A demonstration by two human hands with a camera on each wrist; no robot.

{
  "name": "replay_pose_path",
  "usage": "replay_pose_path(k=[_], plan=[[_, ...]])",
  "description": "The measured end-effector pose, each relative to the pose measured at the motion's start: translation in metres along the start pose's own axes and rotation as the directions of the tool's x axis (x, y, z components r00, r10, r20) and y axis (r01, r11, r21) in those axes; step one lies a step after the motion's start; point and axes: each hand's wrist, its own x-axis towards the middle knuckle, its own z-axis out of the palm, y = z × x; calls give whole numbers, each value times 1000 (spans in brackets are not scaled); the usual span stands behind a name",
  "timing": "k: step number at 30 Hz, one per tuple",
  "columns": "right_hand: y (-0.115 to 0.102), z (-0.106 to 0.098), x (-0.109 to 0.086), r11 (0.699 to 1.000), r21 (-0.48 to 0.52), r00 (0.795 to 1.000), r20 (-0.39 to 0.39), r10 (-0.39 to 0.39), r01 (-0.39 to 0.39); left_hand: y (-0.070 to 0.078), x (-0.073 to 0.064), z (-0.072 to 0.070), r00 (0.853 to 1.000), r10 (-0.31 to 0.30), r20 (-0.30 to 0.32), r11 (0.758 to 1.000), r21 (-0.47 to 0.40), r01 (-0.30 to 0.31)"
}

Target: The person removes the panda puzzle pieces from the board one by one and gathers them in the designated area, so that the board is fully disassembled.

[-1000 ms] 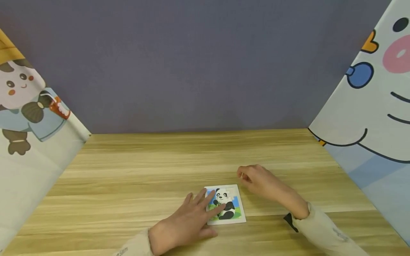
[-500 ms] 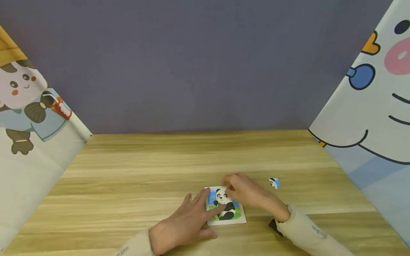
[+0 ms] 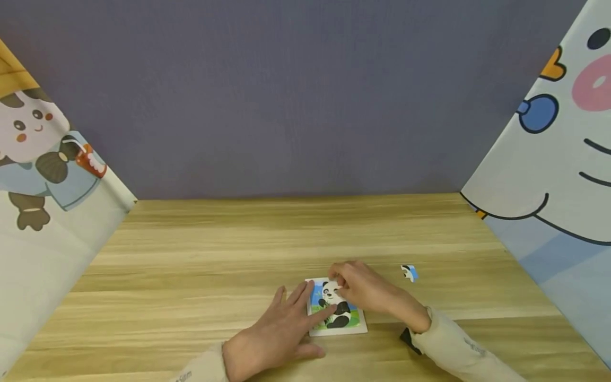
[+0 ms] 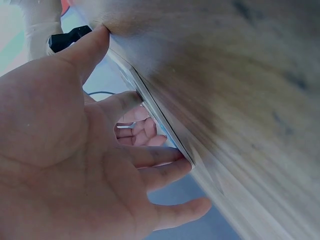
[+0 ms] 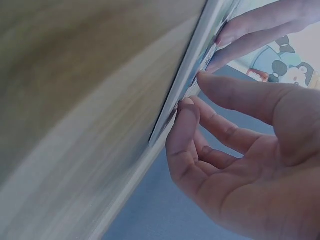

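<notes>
A square panda jigsaw puzzle (image 3: 341, 318) with a white border lies flat near the front of the table. My left hand (image 3: 279, 329) spreads over its left side, straight fingertips resting on the border and picture, the thumb on the wood just below. At the upper right corner, my right hand (image 3: 360, 284) pinches a small puzzle piece against the board with curled thumb and fingers; the piece is mostly hidden. In the right wrist view, the thumb and index fingertips meet the board's surface. A loose blue, black and white puzzle piece (image 3: 409, 272) lies to the right.
The wood-grain table (image 3: 215, 254) meets a dark grey back panel (image 3: 296, 106). Cartoon-printed side panels stand at left (image 3: 47, 159) and right (image 3: 563, 175). A black object (image 3: 410, 340) shows at the right sleeve's cuff.
My right hand has moved left and down from beside the puzzle onto its upper right corner, uncovering the loose piece. It has barely shifted over the last half second. My left hand stays put.
</notes>
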Motion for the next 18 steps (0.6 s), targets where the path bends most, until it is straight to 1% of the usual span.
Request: replay_pose_path(k=[6,13,18], plan=[[-1,1,0,1000,-12,1000,13,17,-17,1,-2,1,1000,-9,12,999,-32,10],[-1,1,1,1000,-12,1000,5,26,-26,0,-2,2,1000,-16,27,998,-67,18],[-1,-1,1,1000,19,1000,-5,21,-21,0,-2,1,1000,-14,24,999,-48,15]])
